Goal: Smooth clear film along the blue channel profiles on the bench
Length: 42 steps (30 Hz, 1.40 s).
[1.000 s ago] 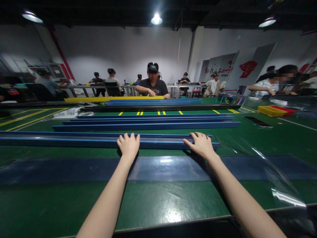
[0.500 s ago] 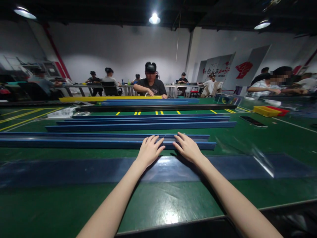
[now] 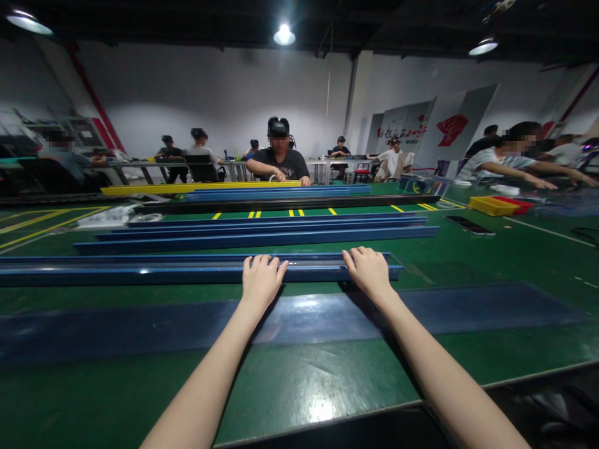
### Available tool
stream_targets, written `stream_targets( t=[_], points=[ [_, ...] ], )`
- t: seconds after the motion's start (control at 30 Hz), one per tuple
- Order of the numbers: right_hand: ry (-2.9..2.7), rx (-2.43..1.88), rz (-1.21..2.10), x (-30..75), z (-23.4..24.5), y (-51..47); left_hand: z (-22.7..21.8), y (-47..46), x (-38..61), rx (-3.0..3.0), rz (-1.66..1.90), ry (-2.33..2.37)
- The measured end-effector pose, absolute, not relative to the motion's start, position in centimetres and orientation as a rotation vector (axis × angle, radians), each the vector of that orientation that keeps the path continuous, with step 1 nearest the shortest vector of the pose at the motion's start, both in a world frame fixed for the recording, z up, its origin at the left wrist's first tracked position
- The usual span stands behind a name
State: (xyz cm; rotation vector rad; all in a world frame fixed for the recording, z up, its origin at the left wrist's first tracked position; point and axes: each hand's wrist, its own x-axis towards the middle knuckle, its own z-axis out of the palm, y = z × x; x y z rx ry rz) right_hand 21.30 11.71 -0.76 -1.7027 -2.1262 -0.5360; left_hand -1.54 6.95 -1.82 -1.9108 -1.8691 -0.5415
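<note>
A long blue channel-shaped strip (image 3: 140, 271) with raised edges lies across the table. My left hand (image 3: 261, 279) rests over it near the middle of the view, fingers curled toward its far edge and thumb out to the right. Closer to the strip's right end, my right hand (image 3: 370, 272) grips it from above, its fingers bent over the strip. The fingertips of both hands are partly hidden. On the near side, a flat clear plastic sheet (image 3: 309, 318) lies beneath my forearms.
Beyond are several more blue strips (image 3: 262, 239), a black strip (image 3: 290, 204) and a yellow strip (image 3: 154, 188). A phone (image 3: 469, 225) and a yellow tray (image 3: 491, 206) are on the right. A person (image 3: 281, 159) works across the green table (image 3: 299, 386).
My hands have moved apart, left hand leftward and right hand rightward. Their spread fingers have bent onto the blue strip. The camera view has shifted slightly.
</note>
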Motion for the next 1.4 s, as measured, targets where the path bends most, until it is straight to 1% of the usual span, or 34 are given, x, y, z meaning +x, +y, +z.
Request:
stream_targets(
  t=[0.13,0.27,0.4,0.57,0.67,0.77,0.93,1.23,1.4],
  points=[
    [-2.044,-1.835,-0.523,21.6,-0.8,11.9,-1.9,7.0,-2.0,-1.790,-0.534,-1.935],
    [-2.076,-1.801,-0.524,21.2,-1.0,11.6,-1.9,6.9,-1.6,-1.868,-0.573,-1.864],
    [-2.225,-1.652,-0.495,20.4,-1.1,11.2,-1.9,6.7,-0.3,-2.087,-0.599,-1.693],
    [-2.475,-1.301,-0.401,19.5,-1.5,10.7,-2.5,6.5,0.6,-2.260,-0.564,-1.521],
    [-2.532,-1.145,-0.339,19.4,-1.7,10.7,-2.8,6.5,0.5,-2.305,-0.541,-1.492],
    [-2.521,-1.088,-0.282,19.8,-1.6,10.8,-2.9,6.7,0.2,-2.312,-0.550,-1.516],
    [-2.444,-1.178,-0.260,20.9,-0.5,11.4,-2.3,6.7,-0.1,-2.238,-0.585,-1.581],
    [-2.310,-1.497,-0.484,23.6,0.6,11.8,-1.4,6.9,-2.0,-1.818,-0.474,-1.904],
    [-2.224,-1.622,-0.610,25.6,-0.4,11.9,-1.4,6.9,-2.2,-1.766,-0.501,-1.905]
  ],
)
